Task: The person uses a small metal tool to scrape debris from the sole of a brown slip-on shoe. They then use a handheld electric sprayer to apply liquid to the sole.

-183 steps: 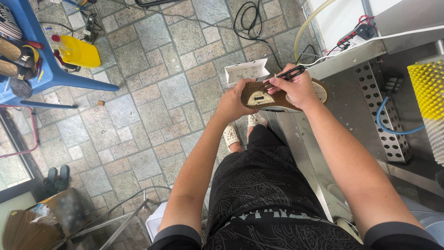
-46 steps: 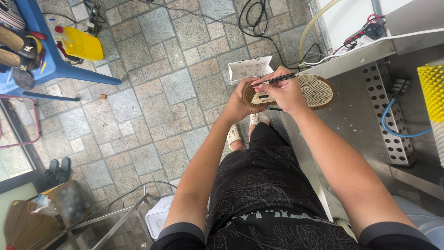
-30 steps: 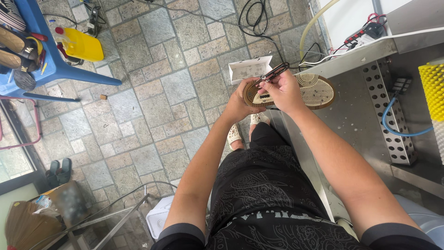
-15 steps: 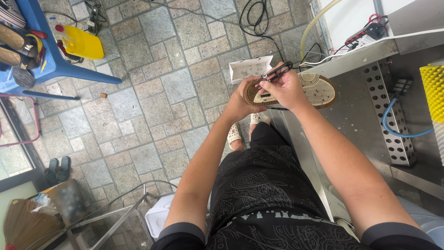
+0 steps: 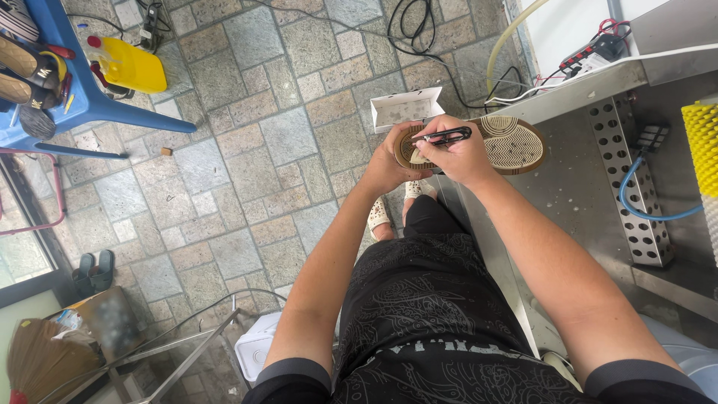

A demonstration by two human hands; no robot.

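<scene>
A shoe [image 5: 502,141] is turned sole up in front of me, its tan patterned sole facing the camera. My left hand [image 5: 389,161] grips its heel end from the left. My right hand [image 5: 458,155] lies over the middle of the sole and holds a thin black tool [image 5: 446,135], which looks like small scissors or a pick, its tip pressed against the sole near the heel. The shoe's upper is hidden underneath.
A small white open box [image 5: 405,109] lies on the paved floor just beyond the shoe. A metal workbench [image 5: 598,194] with a yellow brush roller [image 5: 701,138] and blue hose [image 5: 645,213] stands right. A blue plastic table [image 5: 67,105], yellow jug [image 5: 129,65] and cables [image 5: 415,19] are at the back.
The shoe was turned from its brown side to sole up between the oldest frame and later ones. Over the last second the tool shifts slightly across the heel part of the sole.
</scene>
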